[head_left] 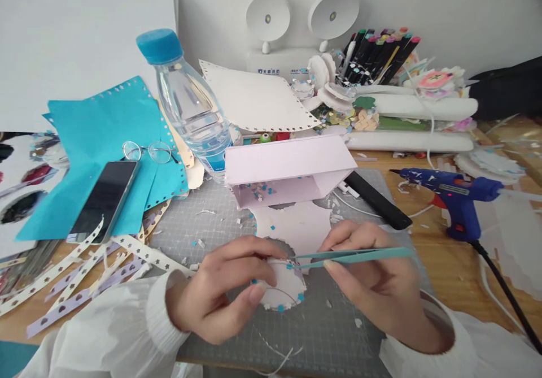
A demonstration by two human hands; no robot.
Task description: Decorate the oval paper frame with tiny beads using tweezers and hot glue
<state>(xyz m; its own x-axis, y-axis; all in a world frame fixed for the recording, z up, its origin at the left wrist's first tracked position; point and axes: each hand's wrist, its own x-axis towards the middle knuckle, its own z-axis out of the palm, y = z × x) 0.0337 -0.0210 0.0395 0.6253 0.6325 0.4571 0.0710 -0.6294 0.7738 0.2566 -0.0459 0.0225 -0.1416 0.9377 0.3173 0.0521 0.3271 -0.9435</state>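
My left hand point(237, 285) is closed on a white paper disc point(277, 298), its edge dotted with small blue paper flowers. In my right hand point(372, 276) is a pair of teal tweezers point(359, 256), pinched between thumb and fingers. The tweezer tips reach the upper right rim of the disc, beside a small blue flower; whether they grip anything is too small to tell. A thin white wire or thread crosses the disc's face. Behind the hands lies a white paper piece point(292, 225), partly covered by my right hand.
Beyond stands an open lilac paper box point(288, 160) with paper bits inside. A water bottle point(182, 95), phone point(104, 197) and glasses point(148, 152) are at left, with punched paper strips point(84, 304). On the right are a blue glue gun point(457, 197) and black knife-like tool point(376, 200). A grey cutting mat point(203, 208) lies underneath.
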